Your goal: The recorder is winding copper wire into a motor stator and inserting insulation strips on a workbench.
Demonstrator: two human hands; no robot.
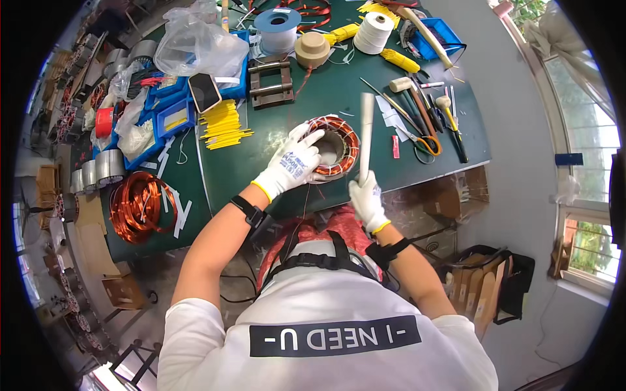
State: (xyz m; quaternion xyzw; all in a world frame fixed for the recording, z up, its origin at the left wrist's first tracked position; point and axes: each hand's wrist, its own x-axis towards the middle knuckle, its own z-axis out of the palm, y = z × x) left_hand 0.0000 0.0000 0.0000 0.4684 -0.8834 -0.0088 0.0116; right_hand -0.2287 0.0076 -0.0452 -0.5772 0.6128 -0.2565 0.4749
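Observation:
A motor stator (350, 146), a metal ring with copper windings laced in white cord, lies near the front edge of the green table. My left hand (291, 164), in a white glove with a yellow cuff, grips its left side, with fingers bent over the winding toward the central hole. To the right of the stator, my gloved right hand (368, 203) is closed around the lower end of a pale stick (366, 133). The stick points up and away, apart from the windings. Its far end is slightly blurred.
Pliers, scissors (427, 144) and mallets (443, 103) lie at the right. A steel frame (271, 85), spools (375, 31) and yellow sleeving (223, 125) lie beyond and left. A phone (205, 92) rests on blue bins. Copper coils (135, 205) occupy the left corner.

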